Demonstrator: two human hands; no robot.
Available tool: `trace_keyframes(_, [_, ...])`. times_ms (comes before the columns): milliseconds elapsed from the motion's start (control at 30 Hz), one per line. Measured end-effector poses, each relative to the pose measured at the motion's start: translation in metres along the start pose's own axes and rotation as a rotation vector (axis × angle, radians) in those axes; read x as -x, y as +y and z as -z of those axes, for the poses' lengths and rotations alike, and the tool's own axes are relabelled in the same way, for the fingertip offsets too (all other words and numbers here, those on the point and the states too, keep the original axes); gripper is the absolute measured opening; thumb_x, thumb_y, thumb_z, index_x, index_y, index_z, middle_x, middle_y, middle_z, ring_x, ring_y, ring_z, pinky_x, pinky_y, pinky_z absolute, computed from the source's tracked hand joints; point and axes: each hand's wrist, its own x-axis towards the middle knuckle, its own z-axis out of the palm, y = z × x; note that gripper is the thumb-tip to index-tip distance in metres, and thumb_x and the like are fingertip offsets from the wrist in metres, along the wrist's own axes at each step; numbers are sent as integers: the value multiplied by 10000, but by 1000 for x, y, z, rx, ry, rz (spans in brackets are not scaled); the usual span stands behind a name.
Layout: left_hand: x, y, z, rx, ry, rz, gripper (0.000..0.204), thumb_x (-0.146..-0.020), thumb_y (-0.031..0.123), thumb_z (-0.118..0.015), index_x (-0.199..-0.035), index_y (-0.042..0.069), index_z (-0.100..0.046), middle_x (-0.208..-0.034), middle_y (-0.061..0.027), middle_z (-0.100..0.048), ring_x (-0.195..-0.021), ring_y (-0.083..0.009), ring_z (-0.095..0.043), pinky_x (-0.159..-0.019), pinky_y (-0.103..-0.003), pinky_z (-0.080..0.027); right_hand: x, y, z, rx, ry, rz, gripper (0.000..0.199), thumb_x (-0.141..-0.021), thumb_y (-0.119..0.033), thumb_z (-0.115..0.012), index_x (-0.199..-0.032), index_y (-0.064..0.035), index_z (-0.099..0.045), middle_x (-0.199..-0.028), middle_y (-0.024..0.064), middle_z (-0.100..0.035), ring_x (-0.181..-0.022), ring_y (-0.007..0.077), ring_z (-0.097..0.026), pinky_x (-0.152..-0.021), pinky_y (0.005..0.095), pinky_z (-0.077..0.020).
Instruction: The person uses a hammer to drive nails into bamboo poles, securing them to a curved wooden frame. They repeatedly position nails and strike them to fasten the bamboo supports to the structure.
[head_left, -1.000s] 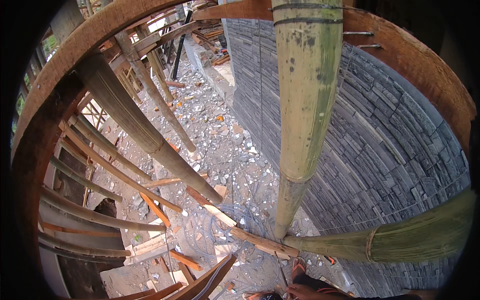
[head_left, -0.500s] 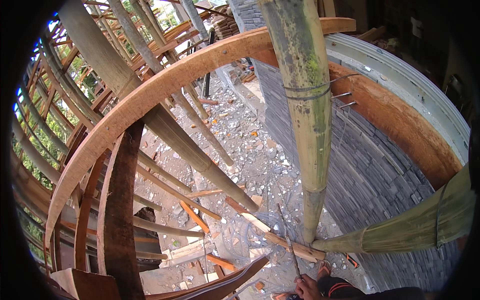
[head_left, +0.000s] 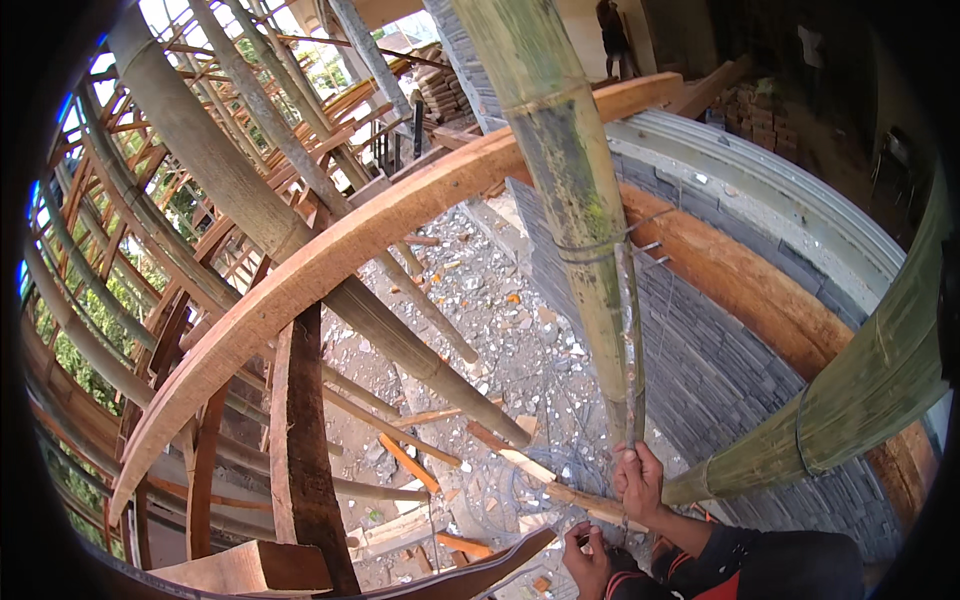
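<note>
From the head camera, looking steeply down through scaffolding, the right hand is wrapped in a closed fist around the foot of a thick upright bamboo pole, its fingers curled tight on the stem just where a thin rod or wire runs down alongside it. The pole is round and jointed, its skin green, mottled with pale yellow and grey, and bands of thin wire circle it near mid-height. The left hand sits lower, near the bottom edge, fingers bent inward on something small; what it pinches cannot be told. Both forearms wear dark sleeves with an orange-red trim.

A broad, curved wooden beam, smooth and warm brown, sweeps from lower left to upper right behind the pole. A rough, dark timber post stands under it. More bamboo poles, grey-green and weathered, slant across the left side. At right a second green bamboo pole leans in, bound with a wire ring.

A curved wall of thin, stacked grey stone strips arcs behind the pole, capped by a pale ridged rim. Far below, the ground is strewn with pale rubble and offcuts of orange-brown wood.
</note>
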Motion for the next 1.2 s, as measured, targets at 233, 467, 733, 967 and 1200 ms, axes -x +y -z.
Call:
trace_keyframes(233, [-91,22,-21,-9,-167,-108,221,-853,106,-577,-1035,-5,-519,-833,-116,-609,-762,-189,-582,-716,-306,-459,-28,-3,-2,107,113,85,263,-963,-286,-422,-976,-30,-482,-522,-33,-361,-423,38,-319,-378,207,-261])
trace_keyframes(467, [-145,73,-40,138,-267,-182,159,-864,84,-569,-979,-19,-533,-801,-85,-620,-725,-128,-574,-685,-274,-456,-71,-51,-33,94,178,124,232,-965,-263,-423,-986,-40,-479,-543,-38,-359,-436,32,-305,-387,203,-244])
trace_keyframes(733, [-110,110,-31,333,-823,412,424,-976,341,-346,-825,-4,-541,-598,-72,-531,-518,-123,-515,-492,-244,-395,-72,-116,-61,167,176,44,212,-962,-241,-426,-991,-41,-488,-555,-33,-389,-445,46,-339,-406,206,-273])
trace_keyframes(967, [-100,115,-46,102,-575,-249,374,-925,268,-500,-651,14,-485,-475,-66,-406,-416,-132,-385,-414,-298,-312,-77,-192,-50,866,306,523,198,-863,-185,-573,-921,4,-588,-719,67,-561,-617,161,-522,-555,289,-423])
trace_keyframes(1200, [-137,94,-71,36,-498,-479,378,-917,225,-502,-612,8,-445,-447,-82,-356,-400,-124,-349,-407,-316,-289,-182,-291,-91,604,601,797,474,-853,-277,-577,-1183,37,-448,-1100,200,-484,-1014,316,-498,-880,397,-396])
